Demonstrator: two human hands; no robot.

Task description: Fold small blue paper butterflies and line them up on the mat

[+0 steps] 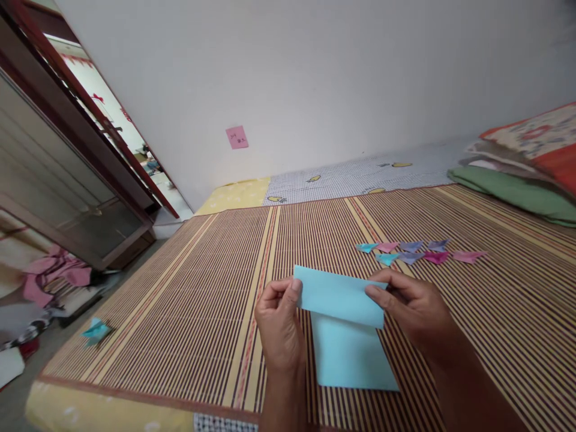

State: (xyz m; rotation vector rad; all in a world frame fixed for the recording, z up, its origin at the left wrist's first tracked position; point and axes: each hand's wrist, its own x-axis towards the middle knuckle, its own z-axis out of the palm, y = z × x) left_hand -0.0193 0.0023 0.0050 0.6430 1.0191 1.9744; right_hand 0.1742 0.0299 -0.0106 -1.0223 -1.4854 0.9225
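A light blue sheet of paper [346, 324] lies on the striped bamboo mat [189, 300], its far part folded back toward me. My left hand [279, 324] pinches the fold's left end between thumb and fingers. My right hand [411, 309] pinches the fold's right end. Just beyond the hands lie several small folded paper pieces [418, 252] in blue, pink and purple.
A stack of folded bedding [522, 168] sits at the far right. A pink note [236, 137] is stuck on the white wall. Another blue folded piece [95, 331] lies near the mat's left edge. A wooden door frame and pink cloth [54, 273] are at the left.
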